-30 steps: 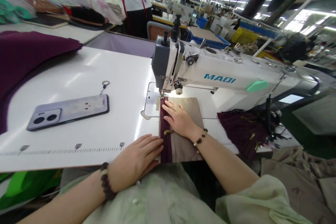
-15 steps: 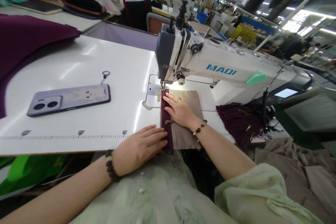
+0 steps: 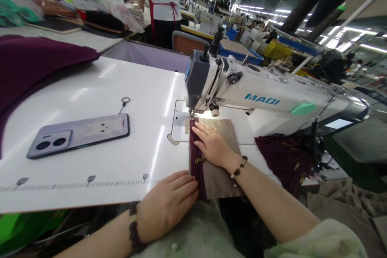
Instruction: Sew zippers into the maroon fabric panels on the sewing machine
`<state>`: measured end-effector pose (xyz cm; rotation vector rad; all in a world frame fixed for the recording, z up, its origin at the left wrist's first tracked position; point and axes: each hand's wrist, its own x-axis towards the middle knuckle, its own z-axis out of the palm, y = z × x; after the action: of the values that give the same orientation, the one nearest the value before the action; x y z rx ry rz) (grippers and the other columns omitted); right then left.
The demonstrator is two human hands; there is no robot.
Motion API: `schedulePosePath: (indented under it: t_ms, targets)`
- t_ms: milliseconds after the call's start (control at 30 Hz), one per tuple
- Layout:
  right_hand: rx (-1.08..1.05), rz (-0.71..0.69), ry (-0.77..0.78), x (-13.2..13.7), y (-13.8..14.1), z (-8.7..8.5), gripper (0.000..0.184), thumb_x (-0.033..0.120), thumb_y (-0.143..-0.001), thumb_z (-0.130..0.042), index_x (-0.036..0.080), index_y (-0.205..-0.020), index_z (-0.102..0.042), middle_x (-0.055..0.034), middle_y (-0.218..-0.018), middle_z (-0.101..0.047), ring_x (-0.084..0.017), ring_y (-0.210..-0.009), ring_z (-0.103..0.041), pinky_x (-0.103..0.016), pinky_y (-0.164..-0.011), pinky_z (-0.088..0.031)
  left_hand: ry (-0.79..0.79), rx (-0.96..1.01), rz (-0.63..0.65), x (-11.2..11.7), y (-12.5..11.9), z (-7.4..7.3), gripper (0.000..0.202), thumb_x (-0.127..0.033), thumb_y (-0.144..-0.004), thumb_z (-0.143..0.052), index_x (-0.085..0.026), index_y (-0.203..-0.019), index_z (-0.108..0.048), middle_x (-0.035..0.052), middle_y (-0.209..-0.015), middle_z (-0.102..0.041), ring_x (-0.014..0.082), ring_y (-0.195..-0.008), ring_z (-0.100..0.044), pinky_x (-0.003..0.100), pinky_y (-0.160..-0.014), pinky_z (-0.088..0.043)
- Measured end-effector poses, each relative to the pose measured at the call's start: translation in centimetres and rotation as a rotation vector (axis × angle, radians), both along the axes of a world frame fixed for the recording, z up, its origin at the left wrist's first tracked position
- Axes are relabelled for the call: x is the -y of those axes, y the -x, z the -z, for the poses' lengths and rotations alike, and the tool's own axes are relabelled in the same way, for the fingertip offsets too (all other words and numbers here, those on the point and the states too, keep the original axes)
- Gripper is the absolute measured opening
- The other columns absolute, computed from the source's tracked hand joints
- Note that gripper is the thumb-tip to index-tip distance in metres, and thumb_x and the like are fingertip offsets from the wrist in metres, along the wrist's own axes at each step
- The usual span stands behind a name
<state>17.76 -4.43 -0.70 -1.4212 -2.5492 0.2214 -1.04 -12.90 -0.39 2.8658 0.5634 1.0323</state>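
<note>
A beige fabric piece (image 3: 222, 179) with a maroon zipper strip (image 3: 197, 173) along its left side lies on the sewing machine bed. The strip's far end is at the needle and presser foot (image 3: 192, 116). My right hand (image 3: 213, 145) rests flat on the fabric just right of the strip, fingers stretched toward the foot. A brass zipper pull (image 3: 199, 161) shows below that hand. My left hand (image 3: 169, 203) lies at the table's near edge, fingers extended and close together, fingertips touching the strip's left edge near its lower end. The left thumb is hidden.
The white sewing machine (image 3: 263, 96) stands across the right side. A phone (image 3: 81, 135) with a ring strap lies on the left. Maroon fabric (image 3: 39, 64) covers the far left; maroon zippered pieces (image 3: 284, 157) lie right. A co-worker (image 3: 165, 0) stands behind.
The whole scene sits lower in the picture, as the head view has tilted up. Both hands keep about the same place on the fabric, and the fabric shows no clear shift under the foot.
</note>
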Motion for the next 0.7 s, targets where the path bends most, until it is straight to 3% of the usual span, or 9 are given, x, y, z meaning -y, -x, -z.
schedulePosePath:
  t_ms: [433, 700]
  targets:
    - [0.033, 0.006, 0.005, 0.08, 0.05, 0.03, 0.044, 0.028, -0.091, -0.035, 0.017, -0.134, -0.036, -0.004, -0.143, -0.029, -0.02, -0.131, -0.026, -0.045, -0.107, -0.021, 0.02, -0.048, -0.036, 0.05, -0.03, 0.55, 0.036, -0.011, -0.093, -0.024, -0.01, -0.092, -0.061, 0.007, -0.085, -0.064, 0.0167, -0.086, -0.056, 0.031, -0.089, -0.045]
    - [0.017, 0.011, 0.015, 0.17, 0.14, 0.04, 0.044, 0.028, -0.091, -0.034, 0.016, -0.133, -0.037, -0.0061, -0.143, -0.03, -0.02, -0.131, -0.026, -0.047, -0.108, -0.021, 0.041, -0.061, -0.032, 0.01, -0.02, 0.5, 0.041, -0.012, -0.094, -0.019, -0.01, -0.091, -0.061, 0.0062, -0.087, -0.064, 0.0162, -0.088, -0.056, 0.03, -0.091, -0.042]
